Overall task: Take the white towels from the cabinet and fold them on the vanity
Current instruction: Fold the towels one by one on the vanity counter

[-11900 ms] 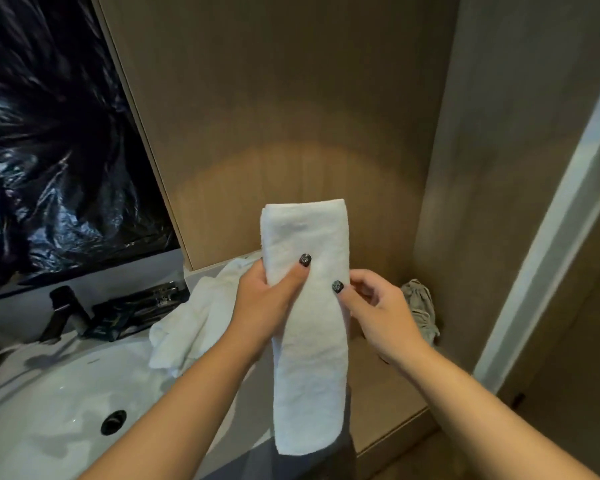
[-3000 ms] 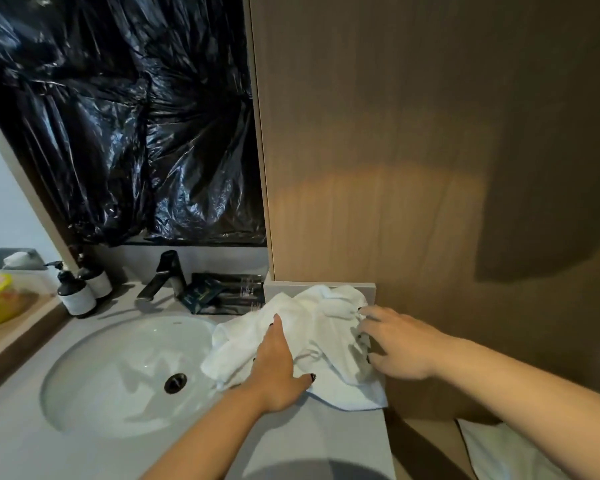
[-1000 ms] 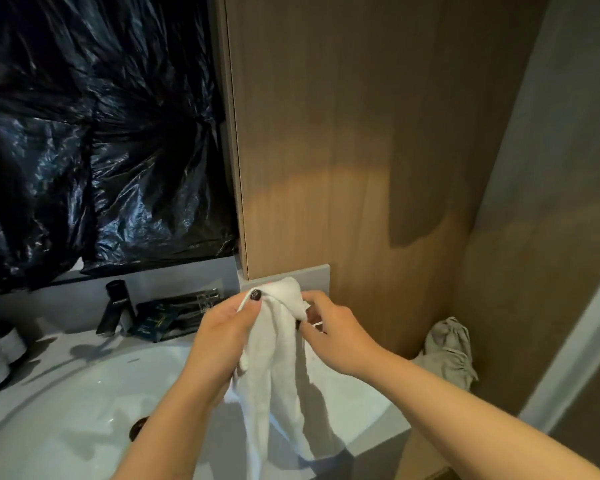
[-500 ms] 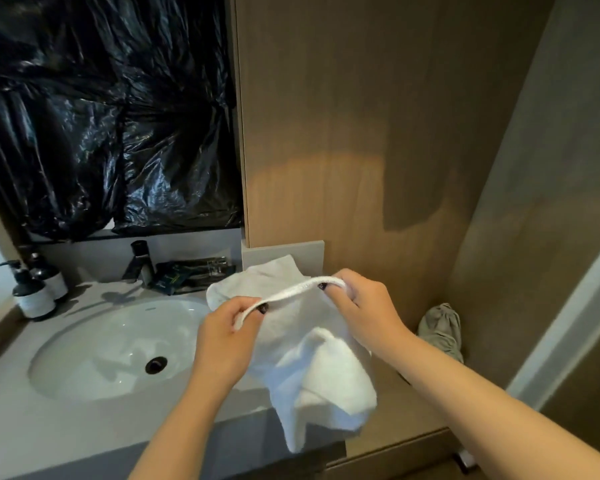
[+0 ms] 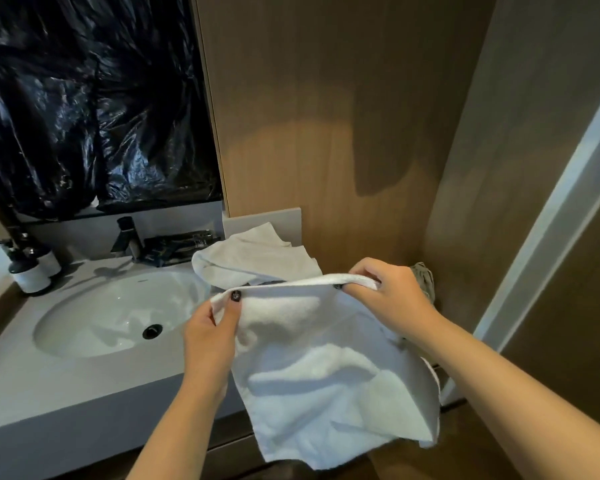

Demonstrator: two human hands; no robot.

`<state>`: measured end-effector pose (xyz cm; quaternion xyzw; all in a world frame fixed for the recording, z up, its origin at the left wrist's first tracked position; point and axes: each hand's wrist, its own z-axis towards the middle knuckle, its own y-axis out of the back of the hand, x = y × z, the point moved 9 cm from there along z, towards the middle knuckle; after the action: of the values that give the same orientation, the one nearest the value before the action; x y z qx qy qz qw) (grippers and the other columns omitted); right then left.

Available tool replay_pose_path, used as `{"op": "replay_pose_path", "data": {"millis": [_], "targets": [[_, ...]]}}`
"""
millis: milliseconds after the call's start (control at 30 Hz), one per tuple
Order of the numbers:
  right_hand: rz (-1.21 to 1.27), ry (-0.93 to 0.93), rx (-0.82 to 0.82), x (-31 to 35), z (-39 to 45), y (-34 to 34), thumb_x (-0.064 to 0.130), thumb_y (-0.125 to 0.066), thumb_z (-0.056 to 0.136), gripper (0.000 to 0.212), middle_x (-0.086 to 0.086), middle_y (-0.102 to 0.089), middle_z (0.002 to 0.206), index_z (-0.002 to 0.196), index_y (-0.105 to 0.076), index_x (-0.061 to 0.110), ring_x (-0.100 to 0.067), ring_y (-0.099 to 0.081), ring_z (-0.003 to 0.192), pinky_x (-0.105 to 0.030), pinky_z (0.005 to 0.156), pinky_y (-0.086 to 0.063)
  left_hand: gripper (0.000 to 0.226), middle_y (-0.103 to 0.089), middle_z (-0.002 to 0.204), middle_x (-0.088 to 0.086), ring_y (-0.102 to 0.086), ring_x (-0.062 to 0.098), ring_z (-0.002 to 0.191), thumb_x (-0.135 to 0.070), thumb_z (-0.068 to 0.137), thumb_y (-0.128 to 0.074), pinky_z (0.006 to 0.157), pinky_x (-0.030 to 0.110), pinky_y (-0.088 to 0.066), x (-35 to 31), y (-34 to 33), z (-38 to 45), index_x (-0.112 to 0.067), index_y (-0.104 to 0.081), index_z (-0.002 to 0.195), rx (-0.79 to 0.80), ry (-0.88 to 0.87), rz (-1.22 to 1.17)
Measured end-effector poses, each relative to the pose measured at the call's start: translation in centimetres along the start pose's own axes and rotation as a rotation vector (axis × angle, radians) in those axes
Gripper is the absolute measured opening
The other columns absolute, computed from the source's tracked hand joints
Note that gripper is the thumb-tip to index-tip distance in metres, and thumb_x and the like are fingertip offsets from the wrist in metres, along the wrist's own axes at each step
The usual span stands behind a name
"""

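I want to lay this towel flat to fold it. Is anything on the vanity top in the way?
Partly. A second white towel lies crumpled on the vanity at the right rear corner, beside the sink. The held towel, pinched by the left hand and right hand, hangs off the front edge.

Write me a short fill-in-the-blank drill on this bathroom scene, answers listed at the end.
1. Both hands hold the white towel by its ____ edge.
2. A second towel lies crumpled on the vanity, to the ____ of the sink.
3. The mirror area above the faucet is covered by black ____.
4. The left hand pinches one corner; the ____ hand grips the other.

Answers: top; right; plastic; right
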<state>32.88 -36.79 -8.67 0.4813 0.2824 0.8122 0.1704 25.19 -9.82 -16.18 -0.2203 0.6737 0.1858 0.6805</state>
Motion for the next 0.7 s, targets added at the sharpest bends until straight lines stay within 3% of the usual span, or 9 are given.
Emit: {"op": "replay_pose_path", "data": {"millis": [67,167,233,300,367,433,533,700], "targets": [[0.031,0.005,-0.015,0.1,-0.7,1.1,0.028,-0.072,0.086,0.012,0.019,-0.064,0.077,0.083,-0.063,0.036,-0.003,-0.059,0.074,-0.012,0.061,-0.042,0.018,-0.074,0.093,0.002,-0.067,0.017,0.079,-0.039,0.096,-0.06,0.057,0.03,-0.053,-0.4,-1.5,-0.7,-0.026,-0.07,0.104,0.062,0.025,-0.027],[0.06,0.006,-0.027,0.3,-1.4,2.7,0.022,-0.072,0.087,0.012,0.017,-0.064,0.078,0.084,-0.064,0.03,-0.005,-0.058,0.071,-0.016,0.063,-0.043,0.016,-0.073,0.086,0.003,-0.061,0.02,0.068,-0.042,0.092,-0.064,0.04,0.024,-0.043,-1.3,-3.0,-1.4,-0.028,-0.071,0.095,0.104,-0.003,0.046],[0.05,0.002,-0.003,0.4,-1.7,2.6,0.02,-0.069,0.09,0.024,0.013,-0.057,0.064,0.069,-0.059,0.027,-0.005,-0.049,0.06,-0.02,0.058,-0.036,0.015,-0.072,0.088,0.002,-0.06,0.021,0.069,-0.044,0.092,-0.063,0.037,0.023,-0.041,-1.6,-3.4,-1.5,-0.031,-0.07,0.095,0.118,-0.003,0.076],[0.049,-0.002,0.039,1.3,-1.9,1.8,0.034,-0.06,0.095,0.047,0.011,-0.038,0.054,0.053,-0.04,0.026,-0.005,-0.033,0.053,-0.026,0.054,-0.026,0.02,-0.072,0.09,0.001,-0.063,0.024,0.073,-0.047,0.092,-0.063,0.037,0.023,-0.04,-2.2,-3.2,-1.4,-0.03,-0.07,0.096,0.116,0.01,0.046],[0.054,0.001,0.089,2.6,-1.7,0.7,0.052,-0.05,0.09,0.052,0.008,-0.027,0.056,0.053,-0.027,0.025,-0.009,-0.024,0.055,-0.03,0.054,-0.019,0.025,-0.073,0.087,0.001,-0.065,0.025,0.074,-0.049,0.091,-0.062,0.037,0.024,-0.041,-3.0,-2.3,-0.7,-0.026,-0.071,0.096,0.105,0.01,0.0],[0.059,0.01,0.127,3.7,-1.4,-0.4,0.048,-0.053,0.092,0.052,0.003,-0.028,0.056,0.053,-0.032,0.02,-0.01,-0.025,0.056,-0.029,0.053,-0.019,0.024,-0.073,0.08,-0.002,-0.066,0.018,0.068,-0.048,0.091,-0.064,0.036,0.024,-0.04,-4.0,-0.7,0.3,-0.025,-0.071,0.092,0.084,0.005,-0.035],[-0.015,0.046,0.208,4.8,-1.6,-2.7,0.03,-0.059,0.097,0.036,-0.004,-0.053,0.065,0.066,-0.058,0.012,-0.008,-0.041,0.062,-0.027,0.058,-0.03,0.019,-0.068,0.062,-0.008,-0.061,0.005,0.049,-0.039,0.088,-0.07,0.034,0.023,-0.039,-5.1,2.4,1.8,-0.025,-0.071,0.075,0.045,0.005,-0.145],[-0.166,0.008,0.339,4.5,-2.7,-5.6,0.037,-0.048,0.101,0.026,0.012,-0.058,0.073,0.08,-0.06,0.03,-0.005,-0.05,0.065,-0.021,0.06,-0.037,0.02,-0.059,0.061,-0.003,-0.053,0.011,0.052,-0.031,0.087,-0.072,0.041,0.025,-0.039,-5.1,5.2,3.2,-0.02,-0.063,0.073,0.03,0.004,-0.181]]}}
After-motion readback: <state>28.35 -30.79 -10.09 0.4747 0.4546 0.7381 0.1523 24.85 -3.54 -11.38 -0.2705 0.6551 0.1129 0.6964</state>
